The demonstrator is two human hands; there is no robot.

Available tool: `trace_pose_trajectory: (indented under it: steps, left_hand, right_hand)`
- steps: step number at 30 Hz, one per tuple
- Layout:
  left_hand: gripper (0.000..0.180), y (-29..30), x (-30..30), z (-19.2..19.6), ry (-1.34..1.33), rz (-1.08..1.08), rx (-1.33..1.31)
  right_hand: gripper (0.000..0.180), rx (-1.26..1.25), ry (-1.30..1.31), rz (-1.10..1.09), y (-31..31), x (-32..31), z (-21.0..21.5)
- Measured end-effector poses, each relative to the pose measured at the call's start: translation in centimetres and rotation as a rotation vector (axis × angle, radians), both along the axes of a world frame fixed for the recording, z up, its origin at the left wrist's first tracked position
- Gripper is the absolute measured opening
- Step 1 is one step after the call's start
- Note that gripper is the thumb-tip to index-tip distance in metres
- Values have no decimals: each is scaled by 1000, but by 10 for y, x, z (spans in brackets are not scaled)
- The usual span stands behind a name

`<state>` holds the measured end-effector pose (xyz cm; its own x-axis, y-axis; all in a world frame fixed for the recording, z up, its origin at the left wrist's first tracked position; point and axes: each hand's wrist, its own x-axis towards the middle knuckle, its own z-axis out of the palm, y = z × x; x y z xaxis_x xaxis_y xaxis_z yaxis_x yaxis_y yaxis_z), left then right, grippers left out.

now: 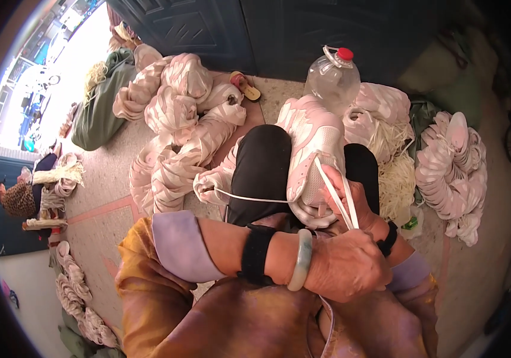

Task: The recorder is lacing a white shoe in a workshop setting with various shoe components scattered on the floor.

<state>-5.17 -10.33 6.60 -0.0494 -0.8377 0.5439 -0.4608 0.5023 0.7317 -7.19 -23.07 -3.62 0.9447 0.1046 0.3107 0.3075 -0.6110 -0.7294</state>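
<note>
Pale pink-and-white shoe uppers (pixel 315 128), nested into one another, rest between my black-clad knees. A white shoelace (pixel 334 194) runs through the nearest upper's eyelet edge, and two strands of it slant down to my left hand. My left hand (pixel 351 265), with a bangle and a black band on that arm, crosses to the right and is closed round the lace ends; its fingertips are hidden. Just beyond it, my right hand (pixel 357 206) is closed at the upper's right edge, its fingers partly behind the lace. Another stretch of lace trails left across my knee.
Coiled stacks of uppers (pixel 175 113) lie ahead on the left, others (pixel 452 170) at the right. Cream lace bundles (pixel 395 185) hang beside my right knee. A clear bottle (pixel 332 80) with a red cap, a sandal (pixel 245 86) and a green sack (pixel 103 104) stand ahead.
</note>
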Motion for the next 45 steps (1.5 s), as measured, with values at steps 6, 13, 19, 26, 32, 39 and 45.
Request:
trace_pose_trajectory:
  steps: [6,13,19,26,32,39,45]
  left_hand:
    - [15,5,0,-6,18,47,-56]
    - [15,4,-2,-11,23,72,-89]
    - [14,3,2,-9,5,1,-21]
    - [14,-3,3,-1,-38,-21,-51]
    - [14,-6,-1,5,-92,-71,68]
    - [14,-6,-2,5,-14,-68,110]
    - [13,15,13,28,47,-102,118]
  right_hand:
    - [42,274,292,-89,12,2,8]
    - [42,228,205,33,0,4,-4]
    - [46,236,184,108,5,-9,8]
    - [36,-73,-76,71,-38,-39,-12]
    - [12,268,145,-198,-41,-9,22]
    - [20,132,135,196,-16,23,16]
    - [14,926,152,-139,-26,-13,56]
